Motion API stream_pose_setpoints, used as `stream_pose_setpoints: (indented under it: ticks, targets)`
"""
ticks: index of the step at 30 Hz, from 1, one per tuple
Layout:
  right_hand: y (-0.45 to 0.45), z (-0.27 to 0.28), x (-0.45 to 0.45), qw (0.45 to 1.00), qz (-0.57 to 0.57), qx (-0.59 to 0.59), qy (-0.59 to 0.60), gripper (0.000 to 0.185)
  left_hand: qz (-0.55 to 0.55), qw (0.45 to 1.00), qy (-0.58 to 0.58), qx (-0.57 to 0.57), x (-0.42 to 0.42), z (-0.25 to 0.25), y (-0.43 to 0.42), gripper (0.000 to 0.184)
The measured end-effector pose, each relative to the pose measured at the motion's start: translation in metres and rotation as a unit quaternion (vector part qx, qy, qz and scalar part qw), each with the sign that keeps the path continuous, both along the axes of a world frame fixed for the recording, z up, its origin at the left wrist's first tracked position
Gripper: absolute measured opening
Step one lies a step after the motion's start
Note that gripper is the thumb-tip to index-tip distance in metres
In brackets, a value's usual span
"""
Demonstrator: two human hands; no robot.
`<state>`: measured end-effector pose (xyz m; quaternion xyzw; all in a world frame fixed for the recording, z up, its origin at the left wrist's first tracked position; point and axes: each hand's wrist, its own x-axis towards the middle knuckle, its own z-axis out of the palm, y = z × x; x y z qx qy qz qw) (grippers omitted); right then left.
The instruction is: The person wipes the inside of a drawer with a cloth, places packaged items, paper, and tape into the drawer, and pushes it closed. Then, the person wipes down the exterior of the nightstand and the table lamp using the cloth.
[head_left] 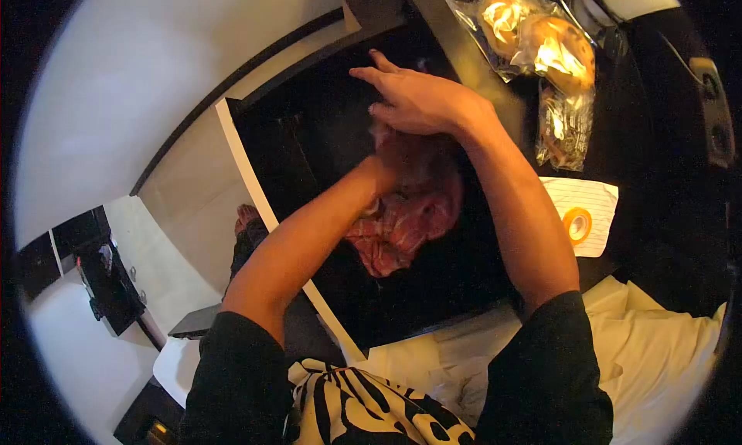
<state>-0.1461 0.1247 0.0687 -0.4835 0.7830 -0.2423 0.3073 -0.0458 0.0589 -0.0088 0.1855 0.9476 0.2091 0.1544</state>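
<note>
An open dark drawer with a pale edge lies below my hands. Inside it is a crumpled reddish plaid cloth. My left hand reaches down into the drawer at the far end of the cloth. Shadow and blur hide its fingers, so whether it grips the cloth cannot be made out. Above and beyond it, my right hand hovers over the drawer, palm down. Its fingers stretch out to the left, some spread apart, with nothing held in them.
Right of the drawer, a dark tabletop holds clear plastic bags with round items inside and a smaller dark packet. Nearer me are a lined paper and a yellow tape roll. White bedding fills the lower right.
</note>
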Motion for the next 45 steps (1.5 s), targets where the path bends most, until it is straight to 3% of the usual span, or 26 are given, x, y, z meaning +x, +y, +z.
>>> stream_pose_setpoints:
  ticks: [9, 12, 17, 19, 20, 21, 24, 27, 28, 29, 30, 31, 32, 33, 34, 35, 36, 39, 40, 43, 44, 45]
  targets:
    - [0.0, -0.001, -0.002, 1.0, 0.008, 0.015, -0.015, 0.065, 0.075, 0.996, 0.021, -0.041, 0.002, -0.047, 0.012, 0.067]
    - [0.001, 0.001, -0.001, 1.0, 0.012, 0.014, -0.008, 0.064, 0.008, 0.971, -0.237, 0.026, 0.006, 0.034, 0.022, 0.058]
    - [0.001, 0.003, -0.001, 1.0, 0.012, 0.013, -0.006, 0.064, 0.005, 0.959, -0.28, -0.035, 0.051, 0.011, 0.066, 0.055]
    - [0.001, 0.002, 0.0, 1.0, 0.01, 0.019, -0.008, 0.064, 0.03, 0.96, -0.243, 0.136, 0.077, -0.055, 0.09, 0.052]
    - [0.0, 0.003, 0.0, 1.0, 0.008, 0.023, -0.008, 0.064, 0.042, 0.949, -0.221, 0.22, 0.082, -0.069, 0.095, 0.051]
    - [0.0, 0.003, 0.0, 1.0, 0.005, 0.027, -0.009, 0.064, 0.042, 0.949, -0.222, 0.221, 0.076, -0.051, 0.091, 0.051]
    - [0.002, 0.005, 0.0, 1.0, 0.009, 0.02, -0.002, 0.064, -0.062, 0.972, -0.223, 0.044, 0.024, 0.0, 0.053, 0.052]
    - [0.002, -0.002, 0.001, 1.0, 0.01, 0.001, 0.005, 0.064, -0.162, 0.954, -0.214, -0.138, -0.005, 0.06, 0.031, 0.054]
    - [0.002, -0.004, 0.0, 1.0, 0.008, -0.014, 0.011, 0.064, -0.161, 0.954, -0.214, -0.138, -0.007, 0.026, 0.024, 0.054]
    - [0.001, -0.006, -0.001, 0.999, 0.007, -0.028, 0.018, 0.064, -0.045, 0.987, -0.146, 0.043, -0.002, -0.031, 0.018, 0.059]
    - [0.0, -0.008, -0.002, 0.999, 0.007, -0.03, 0.02, 0.064, 0.073, 0.97, -0.069, 0.223, -0.007, -0.064, 0.009, 0.063]
    - [0.0, -0.01, -0.002, 0.999, 0.008, -0.035, 0.023, 0.064, -0.017, 0.976, -0.212, 0.049, -0.04, -0.011, -0.007, 0.063]
    - [0.0, -0.011, -0.002, 0.999, 0.009, -0.041, 0.026, 0.064, -0.105, 0.925, -0.344, -0.127, -0.072, 0.045, -0.026, 0.063]
    - [0.001, -0.013, -0.002, 0.998, 0.01, -0.046, 0.028, 0.064, -0.105, 0.924, -0.345, -0.126, -0.031, -0.01, -0.028, 0.063]
    - [0.0, -0.011, -0.002, 0.999, 0.009, -0.046, 0.027, 0.064, -0.007, 0.994, -0.099, -0.044, -0.033, -0.074, -0.046, 0.062]
    - [-0.001, -0.005, -0.002, 0.999, 0.012, -0.024, 0.018, 0.063, 0.091, 0.983, 0.156, 0.043, -0.038, -0.098, -0.059, 0.062]
    - [-0.001, 0.0, -0.001, 1.0, 0.015, -0.002, 0.008, 0.063, 0.089, 0.983, 0.155, 0.044, -0.035, -0.122, -0.062, 0.062]
    - [0.001, -0.001, -0.002, 1.0, 0.017, 0.01, 0.004, 0.063, 0.071, 0.974, 0.08, -0.2, -0.019, -0.028, -0.045, 0.06]
    - [0.001, -0.004, -0.002, 1.0, 0.018, 0.003, 0.007, 0.063, 0.071, 0.974, 0.08, -0.2, -0.012, -0.032, -0.041, 0.06]
    - [0.001, -0.005, -0.002, 1.0, 0.02, 0.002, 0.007, 0.063, 0.215, 0.974, 0.011, 0.068, 0.006, -0.035, -0.024, 0.061]
    - [0.001, -0.004, -0.002, 1.0, 0.02, 0.007, 0.004, 0.063, 0.214, 0.974, 0.011, 0.067, 0.011, -0.031, -0.017, 0.061]
    - [0.001, -0.004, -0.002, 1.0, 0.017, 0.012, 0.001, 0.063, 0.119, 0.991, -0.044, -0.042, 0.007, 0.018, -0.002, 0.06]
